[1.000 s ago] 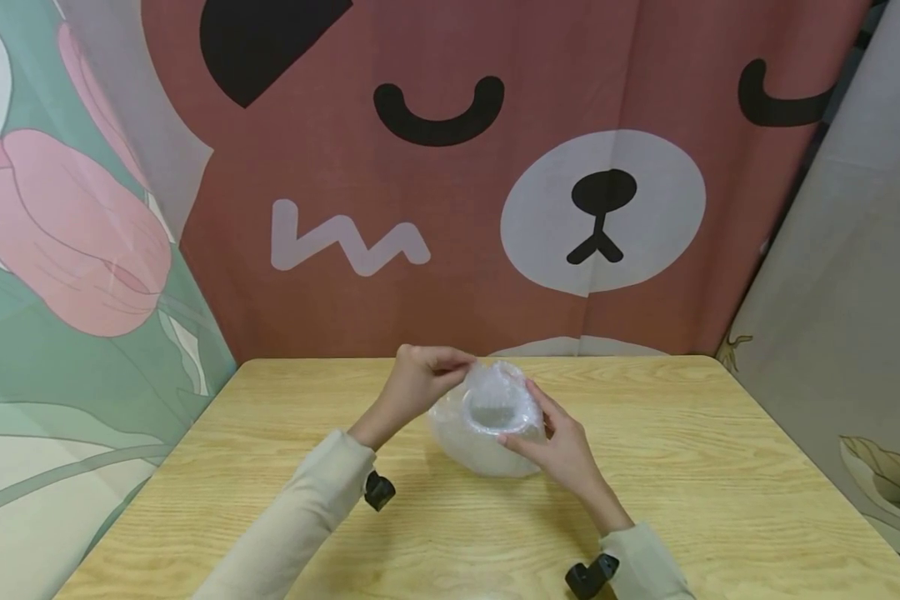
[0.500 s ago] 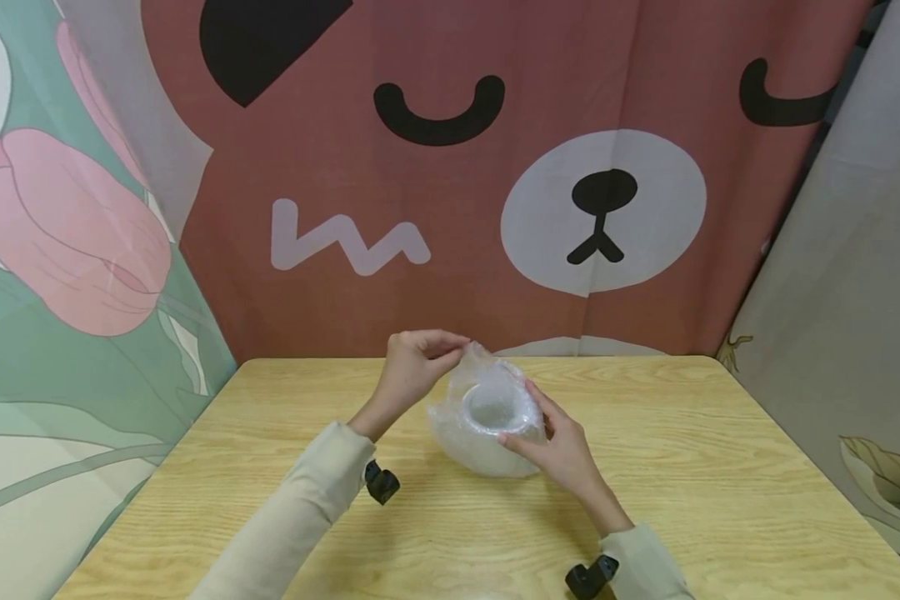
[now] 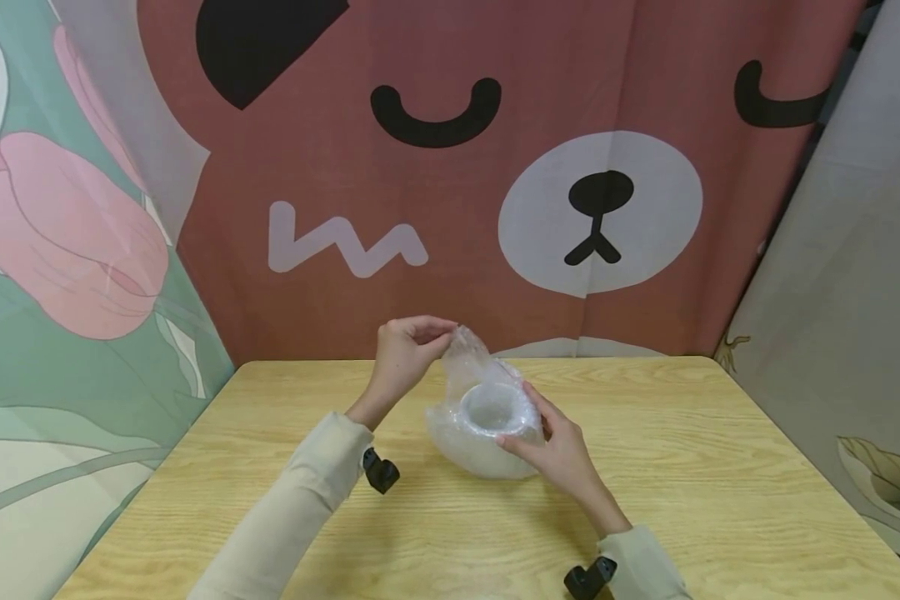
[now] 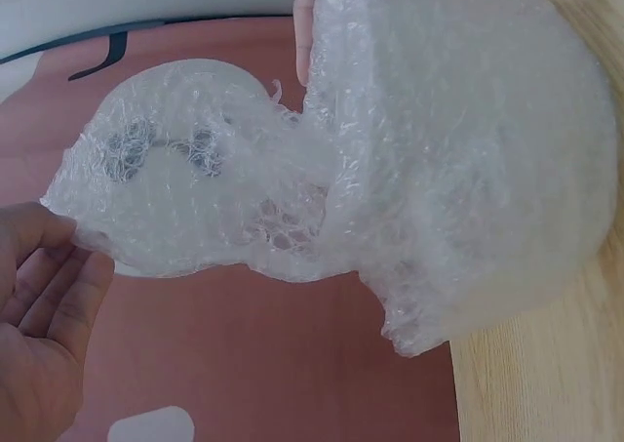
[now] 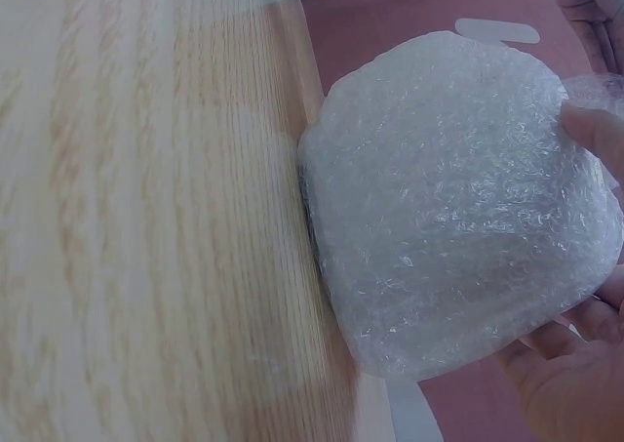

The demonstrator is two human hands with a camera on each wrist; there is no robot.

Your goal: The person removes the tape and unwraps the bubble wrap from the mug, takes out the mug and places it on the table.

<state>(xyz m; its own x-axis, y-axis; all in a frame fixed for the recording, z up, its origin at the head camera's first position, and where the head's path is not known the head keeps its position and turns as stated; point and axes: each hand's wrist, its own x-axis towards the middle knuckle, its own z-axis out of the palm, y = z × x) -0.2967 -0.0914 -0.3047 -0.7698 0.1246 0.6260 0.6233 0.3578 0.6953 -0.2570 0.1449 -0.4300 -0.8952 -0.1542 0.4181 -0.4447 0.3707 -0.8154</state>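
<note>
I have one flap raised, pinched in the left hand; the right hand grips the bubble-wrap bundle, apparently otherwise unopened.

The wrap is gleaming whitish and clear, bubble-patterned. The table is showing yellow wood grain; the sleeves, cream. The backdrop is carrying a red-brown bear with black eyes; the left curtain, a pink tulip on green; the right curtain, grey.
</note>
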